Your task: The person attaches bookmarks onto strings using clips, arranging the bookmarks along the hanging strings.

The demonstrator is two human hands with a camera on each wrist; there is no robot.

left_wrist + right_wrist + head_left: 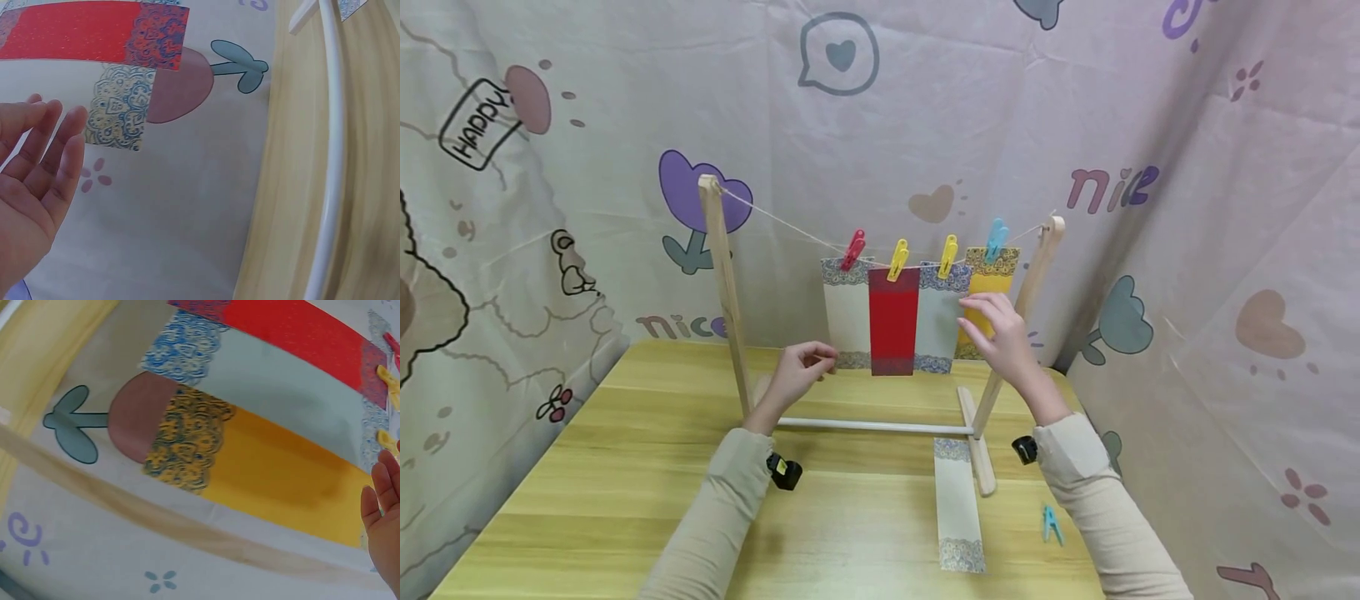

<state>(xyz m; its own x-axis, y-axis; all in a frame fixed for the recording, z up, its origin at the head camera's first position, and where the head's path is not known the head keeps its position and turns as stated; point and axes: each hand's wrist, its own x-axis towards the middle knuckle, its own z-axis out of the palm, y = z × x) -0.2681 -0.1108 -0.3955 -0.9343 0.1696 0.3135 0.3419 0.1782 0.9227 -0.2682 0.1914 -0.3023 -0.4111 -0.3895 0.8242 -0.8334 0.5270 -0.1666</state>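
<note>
Four pegs clip paper strips with patterned ends to a string: a red clothespin [853, 250] on a white strip [847, 317], a yellow clothespin [897, 260] on a red strip [892, 325], another yellow clothespin [947, 257] on a pale blue strip [936, 325], and a blue clothespin [996, 240] on a yellow strip [281, 469]. My left hand [801, 371] hovers by the white strip's lower left edge, fingers loosely bent around nothing. Before the yellow strip is my right hand [1000, 333], thumb and fingers apart, holding nothing.
The string hangs between a left wooden post [724, 292] and a right wooden post [1037, 267]. A white rod [872, 427] joins them low down. On the table [625, 467] lie another white patterned strip [958, 500] and a light blue clothespin [1051, 525].
</note>
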